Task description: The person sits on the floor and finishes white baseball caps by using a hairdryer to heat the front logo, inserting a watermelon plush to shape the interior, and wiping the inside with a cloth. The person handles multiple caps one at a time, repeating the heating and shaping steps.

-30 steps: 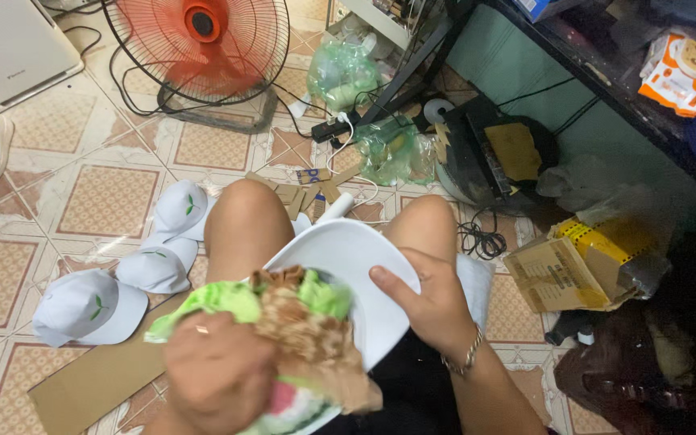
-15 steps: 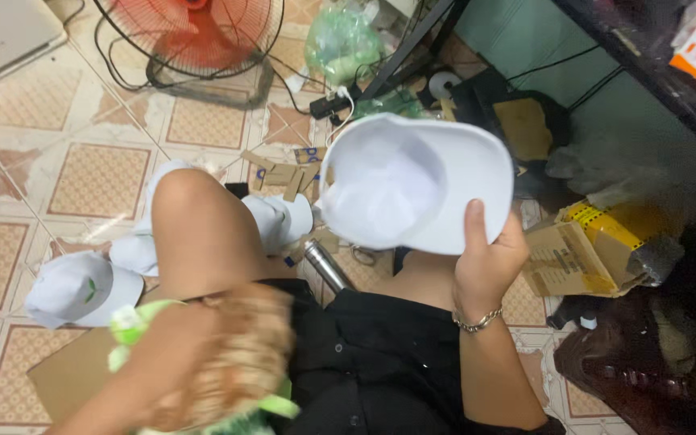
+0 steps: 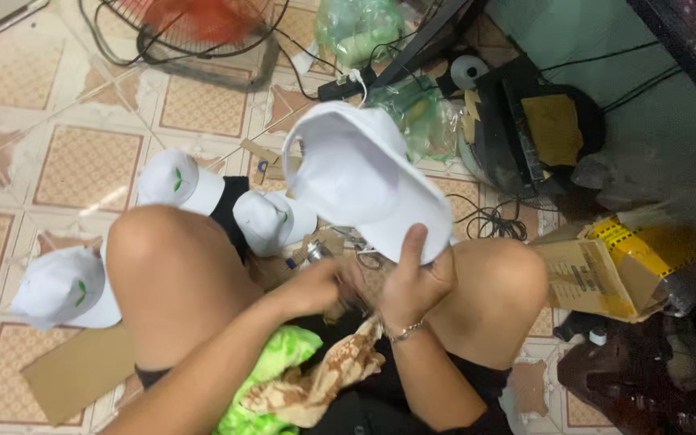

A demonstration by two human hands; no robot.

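My right hand [image 3: 416,278] grips the white cap [image 3: 360,173] mid-frame by its brim; my left hand [image 3: 316,286], fingers curled, blurs beside it, grip unclear.

Head-worn camera looks steeply down, close over the lap.

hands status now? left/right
Left hand: blurred, near the cloth; grip cannot be told.
Right hand: closed on white cap brim.
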